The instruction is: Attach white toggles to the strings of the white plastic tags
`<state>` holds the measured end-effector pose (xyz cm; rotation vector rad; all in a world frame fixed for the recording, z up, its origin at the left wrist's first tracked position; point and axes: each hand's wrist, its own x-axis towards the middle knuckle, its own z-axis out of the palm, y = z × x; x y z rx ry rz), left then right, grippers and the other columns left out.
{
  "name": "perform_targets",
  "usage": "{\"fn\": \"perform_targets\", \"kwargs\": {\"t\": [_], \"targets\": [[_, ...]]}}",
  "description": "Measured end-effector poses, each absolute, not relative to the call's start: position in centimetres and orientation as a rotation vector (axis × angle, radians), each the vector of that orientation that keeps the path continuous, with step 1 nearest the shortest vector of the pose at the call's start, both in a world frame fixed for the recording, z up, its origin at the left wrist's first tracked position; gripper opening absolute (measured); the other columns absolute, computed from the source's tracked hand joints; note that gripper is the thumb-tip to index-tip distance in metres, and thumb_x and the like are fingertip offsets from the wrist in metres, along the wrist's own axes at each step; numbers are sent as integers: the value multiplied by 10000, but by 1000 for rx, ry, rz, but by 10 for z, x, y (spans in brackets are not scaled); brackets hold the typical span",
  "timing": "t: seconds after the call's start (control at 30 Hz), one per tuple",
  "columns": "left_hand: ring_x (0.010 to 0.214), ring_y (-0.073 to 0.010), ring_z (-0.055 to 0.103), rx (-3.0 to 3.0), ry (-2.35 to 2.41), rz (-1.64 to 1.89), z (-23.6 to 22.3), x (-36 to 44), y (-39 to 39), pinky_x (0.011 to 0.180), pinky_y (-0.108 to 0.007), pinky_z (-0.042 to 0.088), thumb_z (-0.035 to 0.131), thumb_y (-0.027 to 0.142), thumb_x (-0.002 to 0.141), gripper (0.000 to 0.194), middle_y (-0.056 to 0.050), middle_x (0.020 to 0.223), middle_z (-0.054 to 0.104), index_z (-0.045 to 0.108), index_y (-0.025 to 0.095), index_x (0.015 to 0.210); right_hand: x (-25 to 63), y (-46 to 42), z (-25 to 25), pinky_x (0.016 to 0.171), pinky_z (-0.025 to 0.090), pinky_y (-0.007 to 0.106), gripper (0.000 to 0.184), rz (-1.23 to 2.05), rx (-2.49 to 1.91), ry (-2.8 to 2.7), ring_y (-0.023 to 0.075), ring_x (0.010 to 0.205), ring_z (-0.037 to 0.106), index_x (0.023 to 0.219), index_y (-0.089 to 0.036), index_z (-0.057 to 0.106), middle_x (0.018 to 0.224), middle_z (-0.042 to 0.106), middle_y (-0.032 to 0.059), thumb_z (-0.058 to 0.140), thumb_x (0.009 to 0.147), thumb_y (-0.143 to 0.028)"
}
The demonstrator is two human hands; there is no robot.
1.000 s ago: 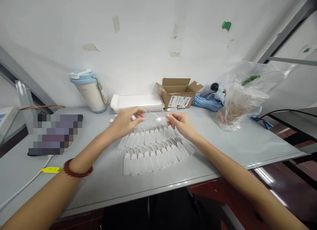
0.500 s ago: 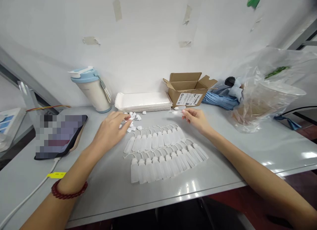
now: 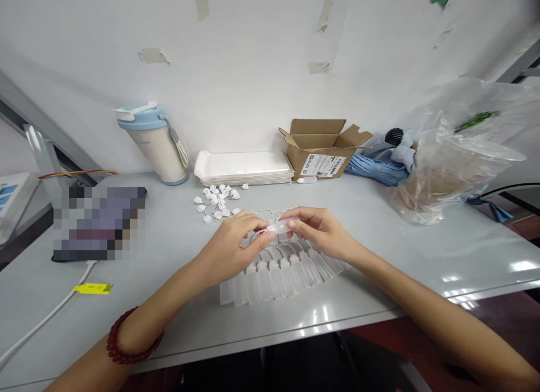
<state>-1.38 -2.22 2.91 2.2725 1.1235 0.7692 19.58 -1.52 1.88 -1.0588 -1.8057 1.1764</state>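
Between my hands, above the rows, is a small translucent plastic bottle, lying nearly level. My right hand is closed, pinching its right-hand end between thumb and fingers. At the other end, my left hand is closed at the bottle's neck, with a small white cap mostly hidden in its fingertips. Below lie several more plastic bottles in rows, thin curved tails at their tops; my hands partly cover the back row. Beyond my left hand is a loose pile of white caps.
A stack of white packs and an open cardboard box stand along the wall, with another small bottle before the box. A tumbler and phone are left; blue cloth and a plastic-bagged container are right.
My left hand has moved right and nearer from the cap pile. My right hand has brought a bottle from near the box toward me and left. Both hands now meet at that bottle.
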Motion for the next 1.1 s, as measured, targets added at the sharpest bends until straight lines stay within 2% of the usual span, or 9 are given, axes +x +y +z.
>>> {"fn": "perform_targets", "kwargs": {"t": [0.13, 0.3, 0.5, 0.7, 0.87, 1.0, 1.1], "targets": [[646, -148, 517, 2244, 1132, 792, 28, -11, -24, 559, -249, 404, 470, 356, 868, 261, -5, 653, 599, 644, 203, 746, 195, -16, 17, 537, 402, 240, 312, 1137, -1076, -1837, 110, 588, 523, 945, -163, 654, 674, 624, 19, 559, 831, -437], [607, -133, 504, 2155, 1181, 799, 28, -12, -24, 546, -241, 384, 464, 370, 868, 298, 13, 602, 553, 605, 192, 675, 196, -15, 15, 618, 441, 265, 283, 957, -1052, -1900, 134, 680, 556, 1003, -196, 650, 825, 650, 38, 592, 816, -401], [572, -122, 480, 2230, 1150, 859, 26, -13, -23, 561, -249, 385, 469, 345, 878, 341, 12, 569, 525, 547, 177, 592, 194, -16, 12, 554, 381, 243, 315, 997, -1054, -1881, 112, 596, 480, 851, -162, 652, 658, 560, 7, 528, 843, -451], [704, -190, 478, 2838, 946, 1014, 12, -11, -23, 646, -324, 409, 435, 210, 893, 221, -68, 679, 575, 587, 151, 744, 193, -16, 16, 472, 279, 227, 379, 1121, -1142, -1831, 79, 497, 341, 780, -155, 635, 538, 398, -41, 517, 827, -512], [798, -202, 516, 2834, 993, 986, 15, -25, -9, 726, -334, 434, 447, 266, 907, 208, -82, 796, 623, 604, 129, 893, 196, -8, 16, 490, 316, 233, 343, 1152, -1146, -1718, 84, 513, 401, 780, -160, 621, 601, 507, -16, 563, 798, -497], [861, -223, 549, 2660, 1363, 846, 16, -55, 16, 741, -346, 441, 449, 362, 894, 270, -76, 881, 649, 615, 155, 947, 219, 22, 3, 505, 359, 244, 378, 939, -1193, -1583, 80, 503, 411, 738, -152, 612, 656, 580, 19, 560, 787, -523], [895, -238, 547, 2604, 1490, 722, 10, -70, 29, 769, -365, 445, 428, 348, 886, 291, -81, 905, 659, 628, 153, 969, 245, 52, -11, 480, 367, 240, 429, 807, -1292, -1471, 100, 537, 455, 820, -142, 635, 711, 631, 50, 605, 720, -559]]}}
